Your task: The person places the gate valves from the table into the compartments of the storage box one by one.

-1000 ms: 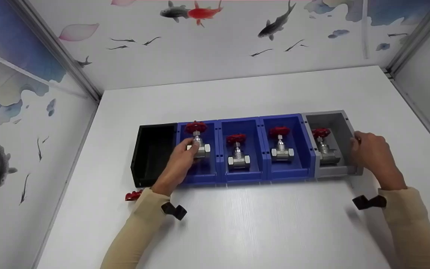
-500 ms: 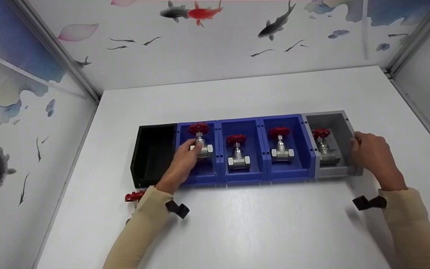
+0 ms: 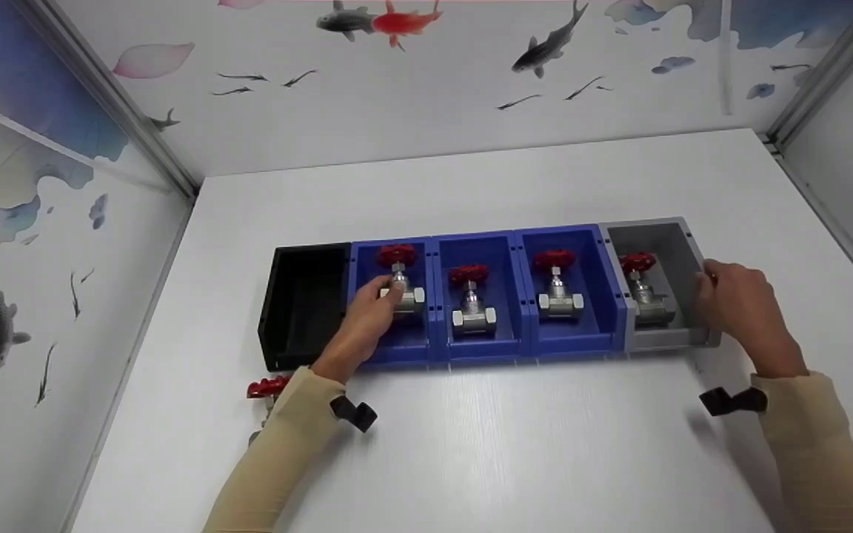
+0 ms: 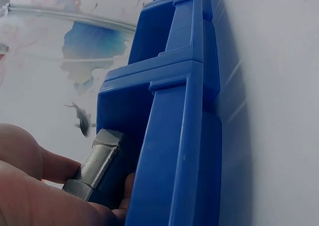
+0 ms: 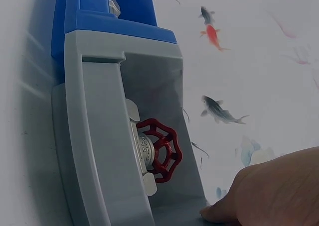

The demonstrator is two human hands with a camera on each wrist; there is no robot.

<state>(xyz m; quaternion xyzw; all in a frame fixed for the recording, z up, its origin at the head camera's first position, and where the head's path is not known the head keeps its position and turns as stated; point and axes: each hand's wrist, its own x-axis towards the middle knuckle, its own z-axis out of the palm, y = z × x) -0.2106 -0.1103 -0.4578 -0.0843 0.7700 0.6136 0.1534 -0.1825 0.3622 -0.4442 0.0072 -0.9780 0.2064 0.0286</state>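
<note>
My left hand [image 3: 363, 322] grips a metal gate valve [image 3: 412, 298] with a red handwheel, inside the leftmost blue bin [image 3: 397, 357]. In the left wrist view, thumb and fingers lie on either side of the valve's hex-ended body [image 4: 94, 161], just behind the bin's front wall. My right hand [image 3: 743, 307] holds the right side wall of the grey bin [image 3: 660, 340], its fingers curled over the rim. A similar valve [image 3: 649, 300] lies in that grey bin; the right wrist view shows its red handwheel [image 5: 167, 149].
Two more valves sit in the middle blue bin [image 3: 478, 348] and right blue bin [image 3: 574, 343]. A black bin [image 3: 272, 318] ends the row at left. On the white table [image 3: 500, 444], another red-wheeled valve [image 3: 267, 386] is partly hidden by the left sleeve.
My left hand has shifted slightly right with the valve, then settled lower in the leftmost blue bin. More of the valve beside the left sleeve shows. The right hand has stayed put.
</note>
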